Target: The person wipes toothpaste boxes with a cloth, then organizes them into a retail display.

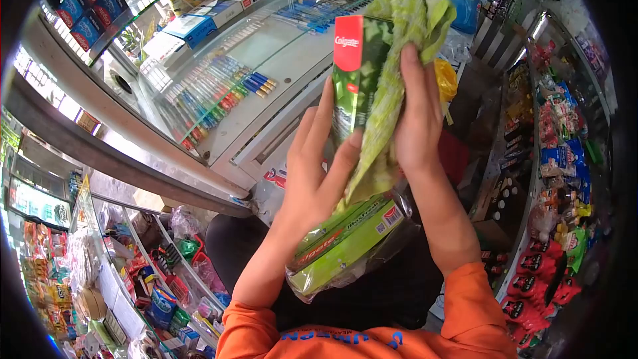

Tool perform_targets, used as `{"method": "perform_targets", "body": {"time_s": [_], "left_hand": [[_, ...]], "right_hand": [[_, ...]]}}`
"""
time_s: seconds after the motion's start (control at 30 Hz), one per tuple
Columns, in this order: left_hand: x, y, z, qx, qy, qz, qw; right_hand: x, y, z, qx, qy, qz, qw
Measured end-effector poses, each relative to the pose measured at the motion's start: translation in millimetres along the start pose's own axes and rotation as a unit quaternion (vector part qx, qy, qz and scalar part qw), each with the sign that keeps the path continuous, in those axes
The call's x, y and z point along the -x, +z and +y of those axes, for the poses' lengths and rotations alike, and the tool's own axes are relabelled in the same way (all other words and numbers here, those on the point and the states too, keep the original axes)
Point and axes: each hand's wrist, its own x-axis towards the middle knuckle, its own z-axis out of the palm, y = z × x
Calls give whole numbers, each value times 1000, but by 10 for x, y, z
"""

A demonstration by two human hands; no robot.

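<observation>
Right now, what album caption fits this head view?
Left hand holds Colgate box; right hand presses green cloth against it.

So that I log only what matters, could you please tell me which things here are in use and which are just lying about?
In use:
left hand holding the Colgate box
right hand pressing the green cloth on it
wrapped pack of toothpaste boxes below

Lying about:
pens under the glass counter
blue packets
shelf packets
</observation>
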Motion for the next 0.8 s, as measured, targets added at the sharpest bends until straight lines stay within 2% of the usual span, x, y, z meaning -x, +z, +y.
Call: {"method": "perform_targets", "body": {"time_s": [0.03,0.07,0.13,0.17,0.23,0.3,0.37,0.4,0.5,0.57,0.63,0.67,0.7,0.73,0.8], "left_hand": [[11,35,-33,17,13,11,1000],[17,47,-51,61,-14,29,998],[8,15,-169,175,-46,93,979],[-8,-24,-247,245,-52,139,958],[-97,-159,27,330,-110,186,919],[-125,-258,-64,294,-116,217,924],[-141,-227,-42,256,-151,202,933],[-122,-139,-64,211,-152,198,945],[-94,-51,69,135,-67,74,986],[-60,26,57,128,-45,56,989],[-41,42,123,125,-18,34,991],[-26,9,210,96,-24,6,995],[-15,-12,264,67,-30,-21,997],[-10,-10,263,56,-7,-33,998],[-7,-13,258,9,25,-33,999]], "right_hand": [[71,51,41,15,-18,-10,1000],[152,77,91,29,-35,-20,999],[351,42,286,133,-89,-121,980],[500,45,292,162,-52,-168,971],[698,9,418,191,-92,-258,943],[817,-65,499,206,-106,-297,926],[937,-187,600,219,-114,-336,909],[988,-248,647,216,-101,-310,920],[946,-321,571,190,-59,-268,943],[792,-238,422,28,42,-154,987],[604,-317,546,3,28,-132,991],[530,-405,538,221,-131,-102,961],[455,-475,527,424,-278,-65,860],[340,-509,498,425,-279,-62,859],[149,-510,388,555,-450,-33,699]]}}
